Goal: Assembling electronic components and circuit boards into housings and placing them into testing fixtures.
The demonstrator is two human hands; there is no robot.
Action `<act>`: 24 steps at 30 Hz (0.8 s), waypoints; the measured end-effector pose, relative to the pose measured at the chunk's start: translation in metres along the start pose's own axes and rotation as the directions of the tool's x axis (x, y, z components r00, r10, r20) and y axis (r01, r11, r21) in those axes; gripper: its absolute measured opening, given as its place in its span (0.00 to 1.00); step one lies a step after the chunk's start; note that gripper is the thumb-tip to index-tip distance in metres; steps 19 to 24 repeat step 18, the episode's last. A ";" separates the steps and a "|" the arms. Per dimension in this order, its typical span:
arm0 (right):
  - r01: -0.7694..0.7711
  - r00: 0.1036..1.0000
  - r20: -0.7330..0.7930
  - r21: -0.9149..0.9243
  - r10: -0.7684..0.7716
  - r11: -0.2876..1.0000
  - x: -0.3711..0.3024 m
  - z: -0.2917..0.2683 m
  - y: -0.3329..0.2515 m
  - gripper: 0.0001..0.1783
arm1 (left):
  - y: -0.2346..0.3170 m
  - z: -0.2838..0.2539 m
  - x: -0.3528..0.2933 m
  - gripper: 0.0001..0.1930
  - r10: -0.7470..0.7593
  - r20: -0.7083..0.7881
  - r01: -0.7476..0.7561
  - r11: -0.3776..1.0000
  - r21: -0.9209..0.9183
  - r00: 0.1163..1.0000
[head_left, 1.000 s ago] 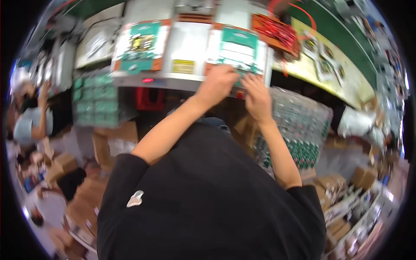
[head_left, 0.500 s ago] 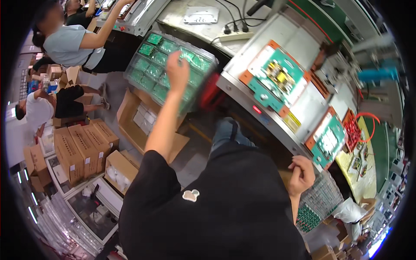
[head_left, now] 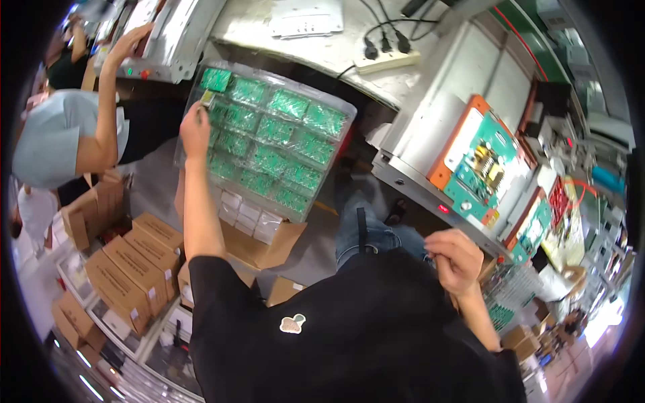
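A clear plastic tray (head_left: 349, 107) with rows of compartments stands at my front left. Green circuit boards (head_left: 275, 131) in clear wrapping fill most of it. My left hand (head_left: 195, 132) is at the tray's far left corner, its fingers closed on the edge of a small circuit board (head_left: 207, 99) with a pale yellowish part. Just beyond lies another green board (head_left: 216, 79) in the corner compartment. My right hand (head_left: 458, 263) hangs in front of my body at the right, fingers curled together, nothing visible in them. It is apart from the metal bench.
An orange-edged fixture (head_left: 459, 144) holding a green board sits on the metal bench (head_left: 413, 144) at right. A power strip (head_left: 393, 59) with black plugs lies on the far table. An open cardboard box (head_left: 285, 247) stands below the tray. A co-worker (head_left: 74, 134) works at far left.
My left hand has moved left across the tray to its far left corner and closed on a small board. My view has shifted left. The right hand stays curled.
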State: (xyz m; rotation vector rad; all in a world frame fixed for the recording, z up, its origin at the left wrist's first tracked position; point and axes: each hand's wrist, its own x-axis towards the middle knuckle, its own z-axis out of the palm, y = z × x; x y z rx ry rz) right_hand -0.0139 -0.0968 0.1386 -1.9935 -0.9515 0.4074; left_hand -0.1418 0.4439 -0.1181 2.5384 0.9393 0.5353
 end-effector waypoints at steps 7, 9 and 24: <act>0.143 0.989 0.051 -0.089 -0.139 0.986 0.035 0.003 -0.017 0.20 | 0.186 -0.064 -0.008 0.13 0.138 0.489 0.284 0.668 -0.688 0.861; 0.168 0.982 0.106 -0.140 -0.154 0.976 0.032 -0.005 -0.027 0.23 | 0.278 -0.074 -0.035 0.12 0.382 0.724 0.391 0.650 -0.652 0.574; 0.012 0.989 -0.135 -0.356 -0.064 0.935 -0.070 -0.083 0.045 0.29 | 0.500 0.001 -0.083 0.22 0.809 0.581 0.349 0.573 -0.741 -0.093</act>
